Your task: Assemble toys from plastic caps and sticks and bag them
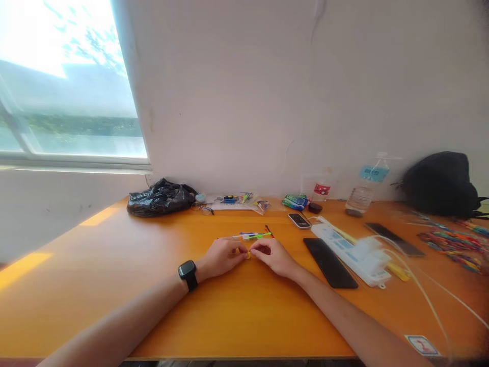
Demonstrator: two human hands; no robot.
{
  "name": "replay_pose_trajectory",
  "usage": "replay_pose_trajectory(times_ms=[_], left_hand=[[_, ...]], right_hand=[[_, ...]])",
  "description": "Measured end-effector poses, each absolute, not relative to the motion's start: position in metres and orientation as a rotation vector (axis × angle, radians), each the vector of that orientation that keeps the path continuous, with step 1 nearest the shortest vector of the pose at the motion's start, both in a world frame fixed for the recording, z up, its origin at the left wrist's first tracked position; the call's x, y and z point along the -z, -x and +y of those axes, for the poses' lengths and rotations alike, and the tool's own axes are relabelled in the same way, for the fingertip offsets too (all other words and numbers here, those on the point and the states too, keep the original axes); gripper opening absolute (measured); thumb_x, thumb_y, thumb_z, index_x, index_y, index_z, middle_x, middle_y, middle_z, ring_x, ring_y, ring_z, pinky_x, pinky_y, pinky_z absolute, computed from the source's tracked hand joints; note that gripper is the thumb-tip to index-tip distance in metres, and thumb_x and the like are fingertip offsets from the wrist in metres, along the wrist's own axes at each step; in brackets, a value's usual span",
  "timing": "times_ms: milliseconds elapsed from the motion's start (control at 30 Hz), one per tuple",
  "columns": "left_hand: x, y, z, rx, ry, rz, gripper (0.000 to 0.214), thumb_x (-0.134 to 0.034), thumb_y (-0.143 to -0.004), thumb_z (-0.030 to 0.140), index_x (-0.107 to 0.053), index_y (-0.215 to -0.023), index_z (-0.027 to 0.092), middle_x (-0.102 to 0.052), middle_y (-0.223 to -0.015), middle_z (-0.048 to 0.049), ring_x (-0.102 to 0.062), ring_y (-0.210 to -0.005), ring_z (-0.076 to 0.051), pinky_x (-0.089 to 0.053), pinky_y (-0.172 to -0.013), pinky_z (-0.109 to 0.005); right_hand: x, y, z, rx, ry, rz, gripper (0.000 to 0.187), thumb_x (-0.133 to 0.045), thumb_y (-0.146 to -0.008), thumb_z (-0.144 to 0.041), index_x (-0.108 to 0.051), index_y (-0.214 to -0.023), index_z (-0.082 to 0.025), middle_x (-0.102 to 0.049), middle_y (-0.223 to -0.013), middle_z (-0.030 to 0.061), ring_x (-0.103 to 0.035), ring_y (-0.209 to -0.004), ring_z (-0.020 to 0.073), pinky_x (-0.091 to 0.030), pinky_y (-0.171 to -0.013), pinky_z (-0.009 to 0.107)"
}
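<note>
Both hands meet over the middle of the table, holding a small yellow loop (248, 255) between their fingertips. My left hand (225, 256), with a black watch on its wrist, pinches the loop from the left side. From the right, my right hand (275, 257) closes thumb and fingers on it. The loop looks like a thin plastic strip, too small to make out fully. Just beyond the fingertips lie thin strips (256, 236) in green, white, blue and dark colours, partly behind the hands.
A black plastic bag (162, 198), glasses (203, 208) and small bagged items (254, 202) line the wall. On the right are a power strip (349, 252) with cables, a black phone (329, 263), a water bottle (364, 188), a black backpack (439, 183) and colourful strands (454, 247).
</note>
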State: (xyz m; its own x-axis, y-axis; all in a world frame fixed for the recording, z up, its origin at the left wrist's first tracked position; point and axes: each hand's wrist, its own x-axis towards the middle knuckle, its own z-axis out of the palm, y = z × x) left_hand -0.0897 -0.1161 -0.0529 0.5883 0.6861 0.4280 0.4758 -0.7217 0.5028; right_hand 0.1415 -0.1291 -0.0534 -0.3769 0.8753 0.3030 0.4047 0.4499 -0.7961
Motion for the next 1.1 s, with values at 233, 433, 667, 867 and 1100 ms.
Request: replay_pose_trajectory(times_ms=[233,433,667,867,1100], left_hand=[[0.054,0.089,-0.116,-0.903,-2.482,0.926,0.018,-0.064,-0.097,0.037,-0.076,-0.092,0.024,-0.077,-0.094,-0.0012,-0.067,-0.079,-0.016,-0.048,-0.073,-0.024],[0.049,0.089,-0.118,-0.879,-2.491,0.882,0.02,-0.06,-0.1,0.037,-0.076,-0.101,0.026,-0.077,-0.1,-0.0018,-0.069,-0.086,-0.017,-0.048,-0.074,-0.023],[0.049,0.089,-0.118,-0.835,-2.518,0.906,0.023,-0.058,-0.1,0.04,-0.074,-0.098,0.023,-0.075,-0.091,-0.0006,-0.063,-0.075,-0.014,-0.044,-0.067,-0.022],[0.05,0.089,-0.117,-0.827,-2.504,0.855,0.026,-0.059,-0.099,0.043,-0.071,-0.094,0.021,-0.071,-0.084,-0.0011,-0.059,-0.07,-0.014,-0.041,-0.063,-0.023],[0.05,0.089,-0.118,-0.823,-2.482,0.884,0.026,-0.058,-0.1,0.044,-0.071,-0.096,0.022,-0.071,-0.086,-0.001,-0.058,-0.069,-0.013,-0.041,-0.061,-0.023]], right_hand=[[0.054,-0.141,-0.128,-0.867,1.059,-1.937,0.022,-0.068,-0.09,-0.039,-0.077,-0.089,-0.019,-0.076,-0.09,0.0068,-0.068,-0.083,0.0216,-0.051,-0.077,0.033],[0.054,-0.142,-0.128,-0.871,1.06,-1.932,0.02,-0.067,-0.09,-0.037,-0.075,-0.088,-0.018,-0.075,-0.089,0.0068,-0.067,-0.082,0.0213,-0.051,-0.077,0.032],[0.05,-0.141,-0.129,-0.891,1.072,-1.946,0.02,-0.066,-0.09,-0.035,-0.073,-0.089,-0.017,-0.073,-0.09,0.0065,-0.065,-0.083,0.0202,-0.05,-0.077,0.031],[0.056,-0.143,-0.126,-0.849,1.075,-1.97,0.017,-0.065,-0.09,-0.033,-0.072,-0.091,-0.018,-0.072,-0.089,0.0056,-0.064,-0.081,0.0197,-0.049,-0.076,0.031],[0.064,-0.145,-0.123,-0.826,1.059,-1.987,0.017,-0.065,-0.091,-0.033,-0.073,-0.093,-0.018,-0.071,-0.091,0.0058,-0.063,-0.081,0.0194,-0.048,-0.073,0.031]])
